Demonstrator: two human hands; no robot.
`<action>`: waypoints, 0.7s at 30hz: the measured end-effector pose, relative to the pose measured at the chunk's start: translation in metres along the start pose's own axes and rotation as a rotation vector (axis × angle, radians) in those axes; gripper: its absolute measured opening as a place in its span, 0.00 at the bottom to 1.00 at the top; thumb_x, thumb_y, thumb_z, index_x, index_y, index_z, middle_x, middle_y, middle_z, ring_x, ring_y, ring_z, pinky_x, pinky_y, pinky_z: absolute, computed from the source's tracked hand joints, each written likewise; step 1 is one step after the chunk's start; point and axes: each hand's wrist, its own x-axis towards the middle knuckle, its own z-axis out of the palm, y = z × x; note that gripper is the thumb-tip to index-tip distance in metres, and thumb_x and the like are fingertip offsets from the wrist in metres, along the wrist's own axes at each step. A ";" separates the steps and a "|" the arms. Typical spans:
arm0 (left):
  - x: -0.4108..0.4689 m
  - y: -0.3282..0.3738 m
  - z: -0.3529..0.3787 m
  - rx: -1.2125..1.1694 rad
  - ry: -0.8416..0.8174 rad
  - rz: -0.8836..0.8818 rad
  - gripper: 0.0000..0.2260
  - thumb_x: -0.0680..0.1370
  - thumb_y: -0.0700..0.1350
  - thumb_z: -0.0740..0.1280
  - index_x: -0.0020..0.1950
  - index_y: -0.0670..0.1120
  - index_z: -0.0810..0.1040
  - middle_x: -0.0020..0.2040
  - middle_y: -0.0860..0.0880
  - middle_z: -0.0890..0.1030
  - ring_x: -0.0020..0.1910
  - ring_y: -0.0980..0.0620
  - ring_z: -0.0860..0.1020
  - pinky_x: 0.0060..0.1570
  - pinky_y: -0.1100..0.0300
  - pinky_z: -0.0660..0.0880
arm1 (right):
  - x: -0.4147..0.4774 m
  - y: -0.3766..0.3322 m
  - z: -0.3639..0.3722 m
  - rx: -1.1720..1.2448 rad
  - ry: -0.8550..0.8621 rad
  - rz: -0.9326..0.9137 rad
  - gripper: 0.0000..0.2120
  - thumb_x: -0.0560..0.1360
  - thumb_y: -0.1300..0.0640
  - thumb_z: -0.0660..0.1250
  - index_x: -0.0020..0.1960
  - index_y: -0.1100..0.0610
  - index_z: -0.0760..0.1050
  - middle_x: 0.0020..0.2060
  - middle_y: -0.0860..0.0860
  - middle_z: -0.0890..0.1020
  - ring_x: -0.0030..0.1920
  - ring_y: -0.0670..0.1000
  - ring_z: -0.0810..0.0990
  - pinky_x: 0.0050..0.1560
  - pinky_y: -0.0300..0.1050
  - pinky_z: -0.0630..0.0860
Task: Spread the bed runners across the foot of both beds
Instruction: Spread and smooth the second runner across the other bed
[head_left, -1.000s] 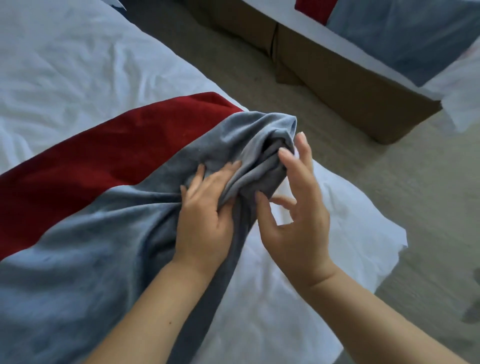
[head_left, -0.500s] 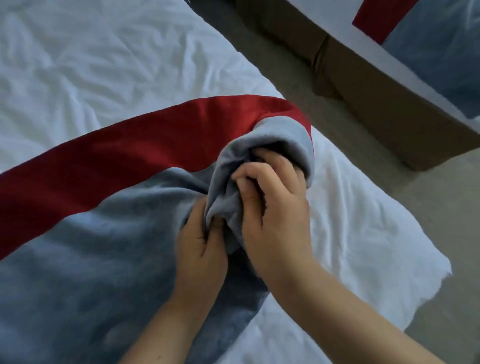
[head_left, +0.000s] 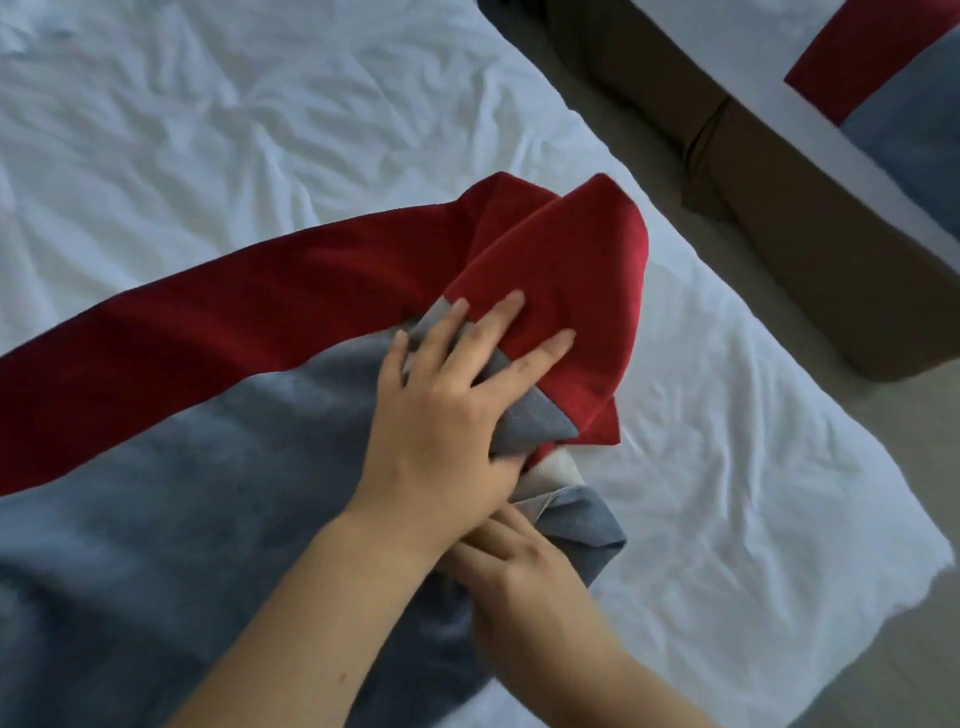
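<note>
A red and grey-blue bed runner (head_left: 218, 332) lies across the white bed (head_left: 260, 114), flat on the left and bunched at its right end. There the red band is folded over into a flap (head_left: 566, 270). My left hand (head_left: 441, 410) rests on this flap with fingers spread on the red cloth and the thumb tucked under a grey fold, gripping it. My right hand (head_left: 519, 561) is just below, partly under my left wrist, closed on the grey-blue corner (head_left: 582, 525). A second runner (head_left: 883, 78) lies on the other bed.
The second bed (head_left: 737, 31) stands at the upper right on a brown base (head_left: 810, 244). A strip of beige carpet (head_left: 649, 171) runs between the beds. The near bed's white sheet corner (head_left: 779, 519) hangs towards the floor at the right.
The bunched grey end has been turned over, so a red flap now shows on top. My left hand moved up onto it. My right hand dropped below my left wrist.
</note>
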 end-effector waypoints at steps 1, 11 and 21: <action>0.003 0.000 0.003 -0.034 -0.011 -0.043 0.34 0.74 0.46 0.71 0.78 0.63 0.66 0.81 0.52 0.64 0.79 0.44 0.62 0.72 0.36 0.64 | -0.010 0.002 -0.004 0.035 0.020 0.007 0.16 0.71 0.69 0.65 0.52 0.54 0.85 0.52 0.49 0.85 0.56 0.51 0.82 0.53 0.44 0.79; 0.002 -0.021 0.033 -0.191 0.073 -0.142 0.32 0.79 0.40 0.70 0.80 0.59 0.64 0.81 0.52 0.65 0.80 0.44 0.62 0.74 0.36 0.64 | 0.030 0.047 -0.045 -0.118 0.304 0.408 0.48 0.70 0.48 0.76 0.80 0.39 0.50 0.77 0.54 0.61 0.74 0.57 0.65 0.68 0.60 0.73; 0.015 -0.016 0.031 -0.257 0.090 -0.171 0.31 0.81 0.49 0.68 0.82 0.56 0.59 0.82 0.50 0.61 0.81 0.42 0.60 0.76 0.38 0.61 | 0.069 0.095 -0.105 -0.418 0.227 0.099 0.39 0.72 0.70 0.59 0.79 0.45 0.64 0.54 0.54 0.77 0.46 0.58 0.72 0.43 0.52 0.74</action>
